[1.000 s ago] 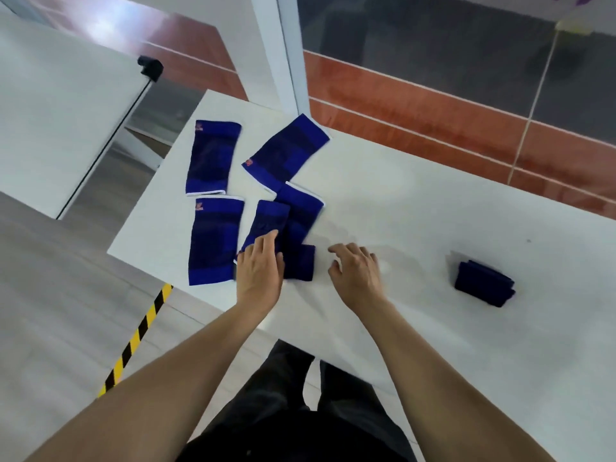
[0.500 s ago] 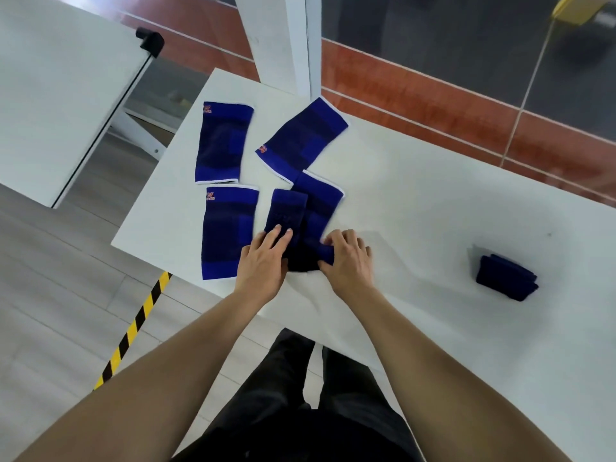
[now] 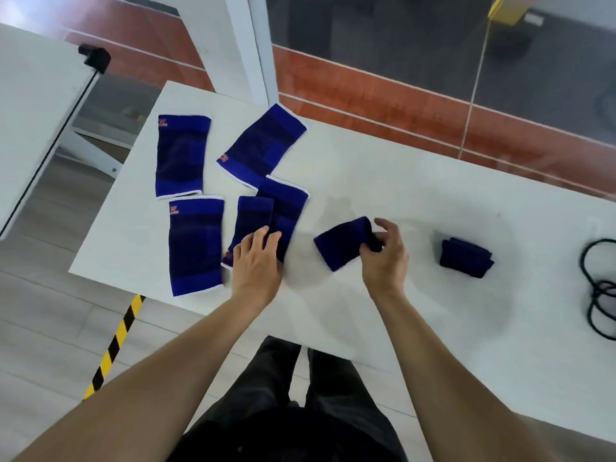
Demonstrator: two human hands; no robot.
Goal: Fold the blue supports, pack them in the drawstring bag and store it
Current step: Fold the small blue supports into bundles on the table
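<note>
Folding stage, early. One folded support [image 3: 466,257] sits alone on the white worktop [image 3: 416,181], to the right of the hands. A second one is in progress: the right hand [image 3: 385,258] pinches the doubled support [image 3: 341,243] at its right end, thumb and fingers closed on the fabric, the piece held low at the worktop; whether it rests on the surface or hangs just above is hard to tell through the blur.

Left hand [image 3: 256,260] lies palm down, fingers loosely spread, on the lower ends of the two overlapping supports [image 3: 266,218] at the middle of the pile. It presses rather than grips.

Three more supports lie flat and unfolded at the worktop's left end: one far left [image 3: 181,156], one below it near the edge [image 3: 195,245], one angled toward the wall [image 3: 263,145].

No drawstring bag in view. A black cord [image 3: 596,295] loops at the right edge; it may belong to the bag, not certain.

Next move, as I judge it: set the doubled piece beside the folded one, then draw the next support from under the left hand. That calls for separating the overlapped pair without dragging both.
</note>
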